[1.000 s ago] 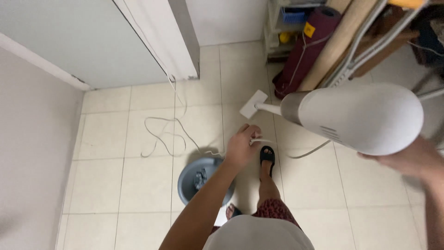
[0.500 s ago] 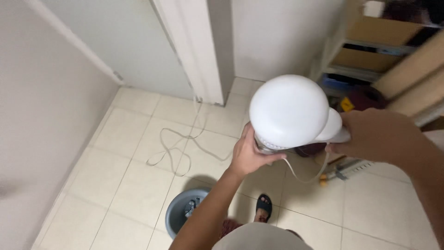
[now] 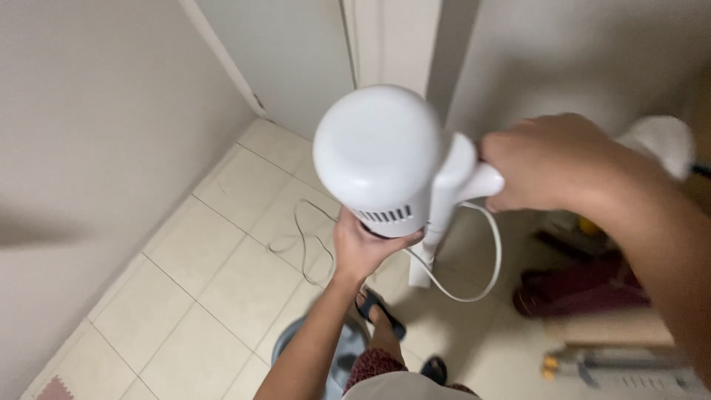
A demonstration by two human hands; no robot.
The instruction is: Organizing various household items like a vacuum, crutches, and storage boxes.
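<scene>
- Cream floor tiles run between a pale wall on the left and a white door frame at the top
- White rounded appliance head hangs high over the floor, with dark vent slits along its lower edge
- Right hand is wrapped tight round the white handle
- Left hand cups the head from beneath, fingers pressed against it
- White cord loops down beside them
- Grey bucket sits near the sandalled feet
- Maroon roll lies at right, blurred
</scene>
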